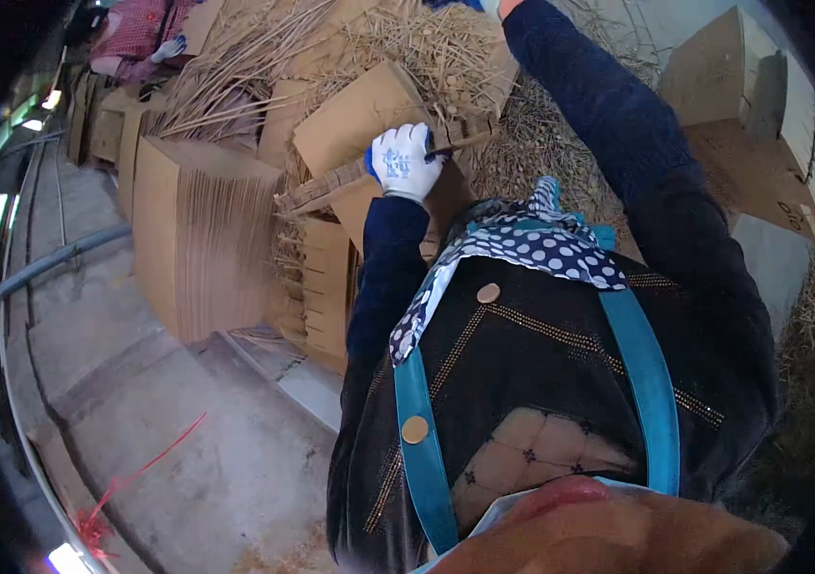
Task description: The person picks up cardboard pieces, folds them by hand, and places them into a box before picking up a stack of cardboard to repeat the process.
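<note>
And there was the cardboard strip [321, 188], brown and ragged, its layered edge showing ridges, slanting across just in front of the wearer! The left hand [404, 163], in a white glove with blue showing at its edges, had its fingers curled down over it, grasping it. The right hand [491, 8], though, was nearly all cut off by the top edge, so whether it gripped anything, you could not tell!

Right behind the strip leaned a plain brown sheet [355, 120], corner up. Now the count: one tall stack [202, 239] of many sheets to the left, one heap of shredded scraps [417, 48] beyond, too tangled to number, one blue pipe [63, 258] and one tangle of red string [92, 531]. One other person [135, 29] in red check sat far up left, one gloved hand showing!

And the room? Tight around the left hand: sheets and scraps pressed close, the tall stack's near edge standing just beside the lower boards. Wide bare floor [168, 421] opened on the left, while a large box [742, 163] bounded the right side, well apart from the left hand.
</note>
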`<state>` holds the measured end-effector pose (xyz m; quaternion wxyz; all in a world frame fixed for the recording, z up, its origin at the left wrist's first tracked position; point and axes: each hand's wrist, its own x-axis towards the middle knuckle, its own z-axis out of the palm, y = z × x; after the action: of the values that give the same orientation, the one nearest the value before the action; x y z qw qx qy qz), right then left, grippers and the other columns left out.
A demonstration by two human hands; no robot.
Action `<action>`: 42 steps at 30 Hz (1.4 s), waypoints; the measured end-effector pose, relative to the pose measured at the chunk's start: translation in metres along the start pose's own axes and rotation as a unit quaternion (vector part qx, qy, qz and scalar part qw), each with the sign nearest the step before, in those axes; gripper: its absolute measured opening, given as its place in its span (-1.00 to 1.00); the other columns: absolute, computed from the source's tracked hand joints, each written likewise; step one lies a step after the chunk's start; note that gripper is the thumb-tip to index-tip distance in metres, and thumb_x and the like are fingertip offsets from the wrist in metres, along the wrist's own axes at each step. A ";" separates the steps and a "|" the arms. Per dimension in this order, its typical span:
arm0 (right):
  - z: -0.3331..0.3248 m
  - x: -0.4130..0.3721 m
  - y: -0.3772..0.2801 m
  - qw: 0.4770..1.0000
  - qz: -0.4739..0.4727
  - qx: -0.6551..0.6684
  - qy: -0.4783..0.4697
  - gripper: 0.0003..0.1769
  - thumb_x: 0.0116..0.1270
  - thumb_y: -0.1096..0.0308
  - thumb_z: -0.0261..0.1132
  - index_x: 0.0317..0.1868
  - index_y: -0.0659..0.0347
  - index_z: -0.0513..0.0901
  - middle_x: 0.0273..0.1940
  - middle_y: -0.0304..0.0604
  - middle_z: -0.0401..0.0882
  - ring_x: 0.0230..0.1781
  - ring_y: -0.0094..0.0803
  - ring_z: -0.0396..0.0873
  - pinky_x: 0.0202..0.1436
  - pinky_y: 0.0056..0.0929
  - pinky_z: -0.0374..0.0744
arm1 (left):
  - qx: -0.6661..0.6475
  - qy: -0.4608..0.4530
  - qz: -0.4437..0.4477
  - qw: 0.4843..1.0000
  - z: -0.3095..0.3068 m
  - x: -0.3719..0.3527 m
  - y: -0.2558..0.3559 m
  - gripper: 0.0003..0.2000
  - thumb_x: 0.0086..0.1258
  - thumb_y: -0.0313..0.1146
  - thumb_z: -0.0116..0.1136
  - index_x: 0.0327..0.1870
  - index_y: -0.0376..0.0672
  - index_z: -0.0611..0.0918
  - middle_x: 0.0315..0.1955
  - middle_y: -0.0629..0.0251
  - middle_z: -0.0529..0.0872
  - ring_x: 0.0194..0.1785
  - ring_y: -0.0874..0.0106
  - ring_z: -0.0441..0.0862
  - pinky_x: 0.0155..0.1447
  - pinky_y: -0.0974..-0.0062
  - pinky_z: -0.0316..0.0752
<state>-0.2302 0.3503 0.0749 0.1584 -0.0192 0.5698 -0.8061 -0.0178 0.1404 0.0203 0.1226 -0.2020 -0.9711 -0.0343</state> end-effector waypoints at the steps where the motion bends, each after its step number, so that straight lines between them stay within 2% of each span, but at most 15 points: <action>1: -0.012 0.016 0.025 0.987 -0.047 -0.150 -0.022 -0.65 0.43 0.13 0.04 -0.17 0.27 0.58 -0.39 -0.13 0.59 -0.41 -0.32 0.58 -0.36 -0.35 0.54 | 0.004 -0.010 -0.007 1.000 -0.001 0.002 -0.001 -0.50 -0.20 -0.12 0.42 -0.15 -0.04 0.59 -0.29 0.31 0.62 -0.15 0.26 0.55 -0.03 0.28 0.34; 2: -0.012 -0.014 0.034 0.978 0.048 0.189 -0.070 -0.66 0.45 0.17 0.02 -0.09 0.28 0.56 -0.28 -0.12 0.60 -0.27 -0.35 0.59 -0.24 -0.36 0.58 | 0.008 -0.018 -0.014 1.000 -0.004 -0.001 0.001 -0.49 -0.20 -0.12 0.42 -0.14 -0.05 0.59 -0.30 0.31 0.62 -0.15 0.26 0.55 -0.03 0.28 0.34; 4: -0.027 -0.046 0.059 0.935 -0.054 -0.261 -0.235 -0.51 0.44 0.05 0.00 0.20 0.20 0.47 -0.03 -0.24 0.58 -0.19 -0.53 0.53 -0.19 -0.49 0.54 | -0.001 0.005 -0.002 1.000 0.000 -0.001 -0.003 -0.49 -0.20 -0.10 0.42 -0.15 -0.06 0.59 -0.30 0.31 0.62 -0.16 0.26 0.55 -0.04 0.28 0.34; 7: -0.020 -0.058 0.102 0.869 -0.117 -0.245 -0.414 -0.49 0.36 0.07 0.16 0.23 0.16 0.46 0.11 -0.18 0.52 0.02 -0.41 0.49 0.06 -0.48 0.44 | 0.003 -0.006 -0.003 1.000 0.002 -0.001 -0.003 -0.49 -0.21 -0.09 0.43 -0.16 -0.06 0.60 -0.32 0.31 0.62 -0.17 0.26 0.55 -0.05 0.29 0.34; 13: 0.028 -0.056 0.110 0.878 -0.176 -0.375 -0.240 -0.72 0.32 0.24 0.17 -0.16 0.27 0.68 -0.33 -0.13 0.67 -0.35 -0.37 0.61 -0.22 -0.42 0.53 | 0.020 -0.001 -0.011 1.000 -0.005 0.004 -0.011 -0.53 -0.19 -0.07 0.42 -0.22 -0.05 0.60 -0.35 0.33 0.62 -0.20 0.28 0.56 -0.08 0.30 0.34; 16: -0.003 -0.017 0.114 0.984 -0.069 0.073 -0.149 -0.60 0.46 0.12 0.00 0.07 0.19 0.58 -0.12 -0.20 0.65 -0.18 -0.38 0.60 -0.07 -0.41 0.53 | 0.024 0.013 -0.006 1.000 -0.003 0.003 -0.009 -0.54 -0.18 -0.06 0.42 -0.22 -0.04 0.60 -0.36 0.35 0.61 -0.20 0.29 0.56 -0.08 0.31 0.33; 17: -0.034 0.029 0.138 0.887 -0.110 0.333 -0.302 -0.64 0.45 0.17 0.01 0.00 0.30 0.53 -0.20 -0.10 0.62 -0.19 -0.33 0.60 -0.10 -0.36 0.58 | 0.023 0.014 -0.006 1.000 -0.001 0.003 -0.010 -0.54 -0.18 -0.06 0.42 -0.22 -0.04 0.60 -0.36 0.35 0.61 -0.20 0.29 0.56 -0.08 0.31 0.33; 20: -0.050 0.004 0.138 0.984 -0.145 0.004 -0.102 -0.50 0.50 0.04 -0.11 0.31 0.11 0.36 0.21 -0.23 0.44 0.13 -0.41 0.45 0.17 -0.39 0.42 | 0.015 -0.010 -0.016 1.000 0.004 0.003 -0.014 -0.59 -0.15 -0.05 0.40 -0.29 -0.01 0.58 -0.37 0.34 0.60 -0.20 0.28 0.55 -0.05 0.31 0.32; 22: -0.040 -0.079 0.085 0.933 -0.161 -0.214 -0.241 -0.43 0.50 0.01 -0.12 0.41 0.08 0.19 0.39 -0.24 0.17 0.34 -0.45 0.21 0.34 -0.39 0.26 | 0.026 0.022 -0.004 0.999 0.005 0.008 -0.009 -0.57 -0.16 -0.03 0.42 -0.28 -0.02 0.60 -0.38 0.37 0.61 -0.23 0.30 0.56 -0.11 0.32 0.33; 26: -0.047 -0.098 0.114 0.865 -0.265 -0.240 -0.351 -0.53 0.46 0.17 0.02 0.28 0.22 0.40 0.25 -0.18 0.40 0.17 -0.46 0.41 0.24 -0.47 0.37 | 0.021 -0.015 -0.007 1.000 0.003 0.010 -0.008 -0.57 -0.16 -0.02 0.42 -0.28 -0.02 0.60 -0.39 0.37 0.61 -0.24 0.30 0.57 -0.11 0.31 0.34; 28: -0.041 -0.104 0.112 0.874 -0.178 -0.355 -0.280 -0.65 0.37 0.29 0.13 0.06 0.34 0.58 -0.04 -0.15 0.64 -0.04 -0.36 0.59 0.12 -0.48 0.48 | 0.019 -0.008 -0.007 1.000 0.001 0.011 -0.008 -0.56 -0.16 -0.01 0.41 -0.27 -0.03 0.60 -0.37 0.37 0.62 -0.23 0.30 0.57 -0.09 0.32 0.34; 32: -0.032 -0.103 0.137 0.969 -0.156 0.191 0.031 -0.72 0.39 0.31 0.12 -0.12 0.37 0.60 -0.22 -0.09 0.67 -0.25 -0.39 0.63 -0.06 -0.42 0.56 | 0.017 0.005 0.005 1.000 -0.007 0.011 -0.008 -0.55 -0.13 -0.01 0.39 -0.25 -0.07 0.61 -0.37 0.29 0.64 -0.24 0.23 0.57 -0.12 0.29 0.38; 34: -0.046 -0.096 0.155 0.965 -0.064 0.146 0.210 -0.73 0.34 0.22 0.19 -0.21 0.30 0.59 -0.36 -0.21 0.60 -0.37 -0.43 0.57 -0.22 -0.46 0.54 | 0.011 0.083 0.037 0.996 0.009 0.016 -0.014 -0.62 -0.13 -0.05 0.38 -0.35 -0.06 0.57 -0.44 0.30 0.60 -0.26 0.23 0.55 -0.11 0.26 0.35; 38: -0.036 -0.154 0.193 0.936 -0.046 0.262 0.230 -0.73 0.31 0.15 0.26 -0.22 0.20 0.61 -0.45 -0.31 0.56 -0.52 -0.56 0.46 -0.48 -0.54 0.44 | 0.014 0.047 0.022 0.999 -0.010 0.015 -0.011 -0.50 -0.16 -0.07 0.43 -0.21 -0.19 0.62 -0.29 0.12 0.66 -0.17 0.18 0.59 -0.04 0.25 0.41; 42: -0.035 -0.211 0.195 0.984 -0.026 0.066 0.165 -0.53 0.35 0.02 0.18 -0.11 0.33 0.64 -0.21 -0.09 0.67 -0.24 -0.44 0.61 -0.15 -0.47 0.55 | -0.160 0.136 -0.178 0.961 -0.109 0.031 0.001 -0.57 -0.07 -0.25 0.50 -0.24 -0.34 0.61 -0.43 0.24 0.66 -0.35 0.34 0.59 -0.21 0.35 0.50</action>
<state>0.0084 0.3820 -0.0861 0.0419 0.1095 0.5328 -0.8381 -0.0208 0.1405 0.1339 0.2111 -0.0361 -0.9475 -0.2373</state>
